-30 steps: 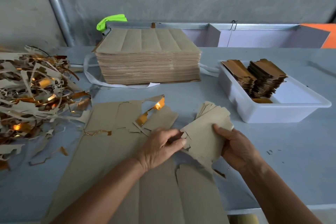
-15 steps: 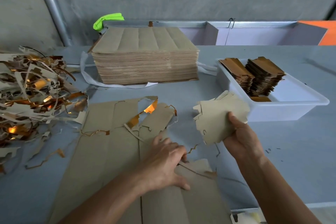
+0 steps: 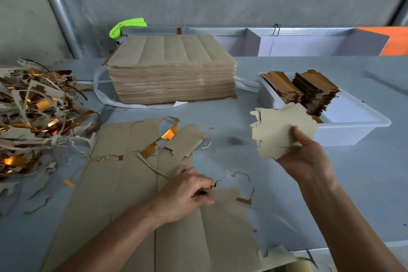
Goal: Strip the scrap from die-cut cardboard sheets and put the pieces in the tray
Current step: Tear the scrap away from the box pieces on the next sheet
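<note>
Grey tabletop [image 3: 276,183] is spread with a sheet [image 3: 123,183], pinned by the clenched left hand [image 3: 185,192]; pieces [image 3: 282,130] are gripped by the right hand [image 3: 309,157] centre right, just beside the tray [image 3: 353,132], ready for dropping.

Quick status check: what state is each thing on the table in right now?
Right hand: gripping a bundle of stripped pieces, lifted near the tray.
Left hand: pinching scrap at the sheet's torn edge.
Sheet: flat, partly stripped.
Tray: two piles inside.
Sheet stack: untouched.
Scrap heap: tangled.
</note>
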### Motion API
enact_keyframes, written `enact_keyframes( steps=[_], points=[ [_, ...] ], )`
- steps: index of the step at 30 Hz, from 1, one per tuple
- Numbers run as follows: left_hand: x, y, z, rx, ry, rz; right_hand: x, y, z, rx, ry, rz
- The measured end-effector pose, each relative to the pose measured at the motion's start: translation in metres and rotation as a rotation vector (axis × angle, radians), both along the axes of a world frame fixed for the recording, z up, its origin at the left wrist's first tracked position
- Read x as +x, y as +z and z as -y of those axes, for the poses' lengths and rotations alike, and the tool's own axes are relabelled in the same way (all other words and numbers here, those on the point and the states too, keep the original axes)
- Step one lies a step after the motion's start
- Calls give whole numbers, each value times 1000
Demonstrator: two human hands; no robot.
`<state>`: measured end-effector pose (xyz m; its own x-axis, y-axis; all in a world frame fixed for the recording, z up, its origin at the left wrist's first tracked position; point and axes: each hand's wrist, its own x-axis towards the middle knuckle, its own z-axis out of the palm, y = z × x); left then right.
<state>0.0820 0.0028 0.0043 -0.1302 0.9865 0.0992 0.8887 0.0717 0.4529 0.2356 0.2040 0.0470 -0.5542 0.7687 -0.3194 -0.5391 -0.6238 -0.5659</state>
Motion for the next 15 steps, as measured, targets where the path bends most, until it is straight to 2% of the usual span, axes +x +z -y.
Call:
enact_keyframes(
  steps=[4, 7, 9, 12, 13, 15],
  points=[
    [-9, 11, 7, 67, 22, 195, 10, -1, -10, 127, -83, 144],
    [-16, 21, 10, 143, 56, 494, 16, -1, -9, 434, -64, 428],
    [-20, 23, 9, 154, 66, 577, 14, 0, -2, 675, 28, 602],
    [-25, 23, 4, 204, 83, 646, 0, 8, 20, 1107, 225, 711],
    [-26, 23, 2, 227, 90, 654, -4, 10, 28, 1207, 305, 731],
    [-24, 24, -2, 276, 104, 635, -11, 14, 42, 1252, 494, 667]
  ],
)
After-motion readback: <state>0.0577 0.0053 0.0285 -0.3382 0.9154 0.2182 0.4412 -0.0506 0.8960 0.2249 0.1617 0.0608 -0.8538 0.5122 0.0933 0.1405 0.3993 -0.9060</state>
